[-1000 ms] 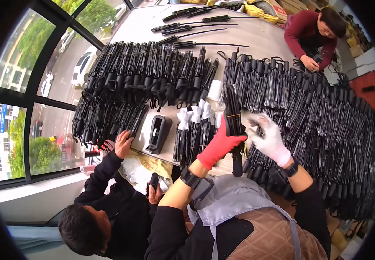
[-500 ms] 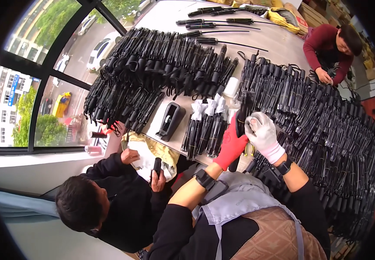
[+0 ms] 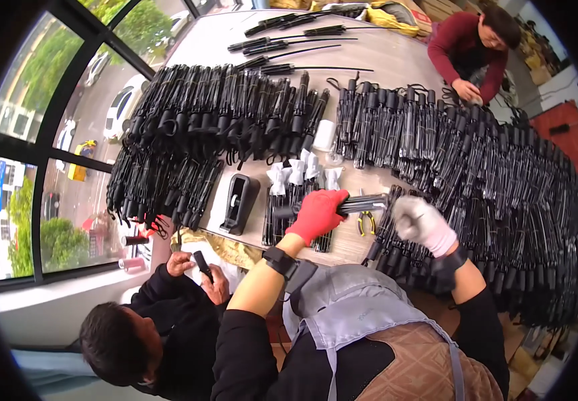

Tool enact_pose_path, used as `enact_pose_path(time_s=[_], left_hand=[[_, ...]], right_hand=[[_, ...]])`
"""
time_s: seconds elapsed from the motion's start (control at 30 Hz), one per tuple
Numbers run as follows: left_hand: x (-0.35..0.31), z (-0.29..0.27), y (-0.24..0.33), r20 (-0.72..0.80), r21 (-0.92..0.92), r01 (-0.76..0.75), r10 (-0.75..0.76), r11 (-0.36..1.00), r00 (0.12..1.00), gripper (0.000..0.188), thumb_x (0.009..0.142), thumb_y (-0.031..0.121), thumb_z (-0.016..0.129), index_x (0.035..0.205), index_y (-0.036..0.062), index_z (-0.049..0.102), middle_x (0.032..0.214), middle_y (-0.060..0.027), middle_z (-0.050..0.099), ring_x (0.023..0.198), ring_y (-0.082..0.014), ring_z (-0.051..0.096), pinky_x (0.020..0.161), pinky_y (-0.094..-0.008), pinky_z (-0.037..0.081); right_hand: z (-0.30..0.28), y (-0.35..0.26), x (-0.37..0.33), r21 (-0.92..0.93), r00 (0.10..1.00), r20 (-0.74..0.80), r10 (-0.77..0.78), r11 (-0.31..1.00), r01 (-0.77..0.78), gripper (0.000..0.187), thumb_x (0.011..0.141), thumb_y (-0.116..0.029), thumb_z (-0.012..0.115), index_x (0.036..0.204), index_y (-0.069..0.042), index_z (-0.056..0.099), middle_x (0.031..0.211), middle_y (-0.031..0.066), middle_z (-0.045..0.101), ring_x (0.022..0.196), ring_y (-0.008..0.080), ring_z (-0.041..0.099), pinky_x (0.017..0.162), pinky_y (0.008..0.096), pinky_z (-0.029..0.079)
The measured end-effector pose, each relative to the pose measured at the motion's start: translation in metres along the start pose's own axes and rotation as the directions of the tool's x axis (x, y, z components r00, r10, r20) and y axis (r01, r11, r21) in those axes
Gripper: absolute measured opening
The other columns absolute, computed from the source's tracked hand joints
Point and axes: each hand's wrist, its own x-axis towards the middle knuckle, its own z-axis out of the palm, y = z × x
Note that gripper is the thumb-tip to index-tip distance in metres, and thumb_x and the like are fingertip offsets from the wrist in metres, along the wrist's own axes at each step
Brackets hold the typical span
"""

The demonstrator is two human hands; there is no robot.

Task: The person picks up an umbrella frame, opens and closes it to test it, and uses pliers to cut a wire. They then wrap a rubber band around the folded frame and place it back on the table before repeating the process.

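Observation:
My left hand (image 3: 318, 215), in a red glove, is closed around a folded umbrella frame (image 3: 364, 204). The frame lies level across the fist, its dark handle (image 3: 282, 212) out to the left and its metal ribs out to the right. Just right of the rib ends is my right hand (image 3: 424, 226), in a white glove. Its fingers are curled together; whatever they may pinch is hidden. Beneath my left hand stands a row of umbrella frames with white wrapped ends (image 3: 295, 172). Pliers with yellow and black grips (image 3: 367, 223) rest on the table between my hands.
Stacks of black umbrella frames cover the table's left (image 3: 215, 110) and right (image 3: 476, 174). A black tape dispenser (image 3: 240, 204) and a white cylinder (image 3: 324, 136) stand between them. At my left, a person (image 3: 162, 334) holds a dark handle. Another person (image 3: 473, 50) works at the far right.
My left hand has turned the umbrella frame from upright to level. My right hand has drawn away to the right. The pliers now show fully. The whole view has shifted.

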Motion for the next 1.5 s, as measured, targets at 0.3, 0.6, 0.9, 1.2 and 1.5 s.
enact_pose_path(time_s=[0.3, 0.6, 0.9, 1.2, 1.5], left_hand=[[0.042, 0.007, 0.028, 0.039, -0.998, 0.035, 0.081, 0.046, 0.996, 0.044, 0.094, 0.025, 0.059, 0.129, 0.0034, 0.047, 0.086, -0.0020, 0.053, 0.079, -0.0168, 0.056, 0.083, -0.0416, 0.048], [0.041, 0.013, 0.125, -0.077, -0.952, -0.124, 0.172, 0.281, 0.982, 0.029, 0.093, 0.015, 0.059, 0.118, 0.0008, 0.057, 0.085, -0.0076, 0.061, 0.075, -0.0223, 0.063, 0.079, -0.0421, 0.056], [0.056, 0.029, 0.120, -0.138, -0.989, -0.133, -0.065, 0.070, 0.988, 0.021, 0.092, 0.019, 0.061, 0.102, 0.0010, 0.063, 0.080, -0.0043, 0.058, 0.067, -0.0176, 0.059, 0.066, -0.0331, 0.054], [0.049, -0.045, 0.189, -0.397, -0.844, -0.380, 0.035, 0.378, 0.917, 0.020, 0.091, 0.022, 0.063, 0.098, 0.0034, 0.059, 0.076, -0.0025, 0.059, 0.066, -0.0153, 0.060, 0.063, -0.0286, 0.052], [0.057, -0.023, 0.188, -0.657, -0.514, -0.650, 0.230, 0.560, 0.718, 0.016, 0.092, 0.017, 0.061, 0.099, 0.0032, 0.058, 0.079, -0.0039, 0.064, 0.071, -0.0115, 0.060, 0.065, -0.0256, 0.049]], right_hand=[[-0.006, 0.028, -0.023, -0.466, 0.808, -0.222, -0.546, 0.787, 0.404, 0.051, 0.100, -0.047, 0.040, 0.107, -0.001, 0.061, 0.073, 0.0007, 0.060, 0.057, 0.0069, 0.054, 0.051, 0.0219, 0.044], [0.062, 0.013, -0.025, -0.319, 0.859, -0.012, -0.511, 0.816, 0.482, 0.049, 0.097, -0.049, 0.048, 0.103, -0.001, 0.054, 0.073, 0.0025, 0.058, 0.064, 0.0092, 0.055, 0.059, 0.0231, 0.044], [0.064, 0.004, -0.018, -0.282, 0.869, -0.072, -0.489, 0.846, 0.452, 0.035, 0.099, -0.037, 0.050, 0.104, -0.002, 0.051, 0.069, -0.0011, 0.053, 0.054, 0.0072, 0.050, 0.050, 0.0226, 0.040], [0.093, -0.043, 0.031, -0.539, 0.622, -0.094, -0.777, 0.565, 0.625, 0.032, 0.100, -0.030, 0.047, 0.107, 0.000, 0.054, 0.078, 0.0053, 0.057, 0.063, 0.0121, 0.055, 0.057, 0.0275, 0.046], [0.047, -0.072, 0.107, -0.713, 0.143, 0.083, -0.986, 0.041, 0.700, 0.040, 0.101, -0.029, 0.047, 0.124, 0.004, 0.051, 0.110, 0.0162, 0.056, 0.102, 0.0224, 0.053, 0.089, 0.0372, 0.043]])
